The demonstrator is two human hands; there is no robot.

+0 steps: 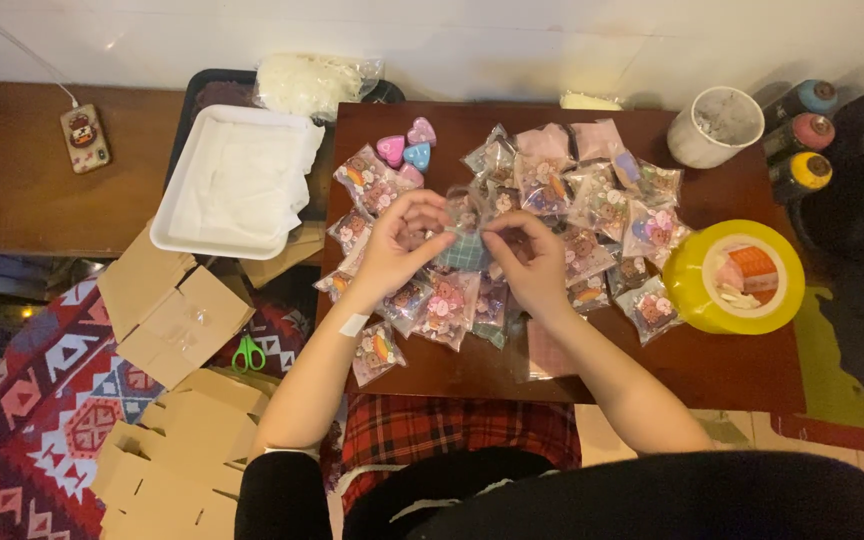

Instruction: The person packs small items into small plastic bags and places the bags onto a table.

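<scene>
My left hand (397, 248) and my right hand (534, 262) meet over the middle of a small dark wooden table (722, 370). Between their fingertips they pinch a small clear packet (465, 235) with a teal checked piece inside. Under and around the hands lie several small clear packets (607, 215) holding colourful little items. Three heart-shaped pieces (407, 150), pink, purple and blue, sit at the table's far left. A strip of white tape is stuck on my left wrist.
A yellow roll of tape (687, 275) stands at the right, a white cup (717, 125) behind it. Left of the table lie a white tray (237, 180), flat cardboard boxes (177, 315), green scissors (248, 353) and a patterned rug (42, 420). A phone (84, 137) lies on a bench.
</scene>
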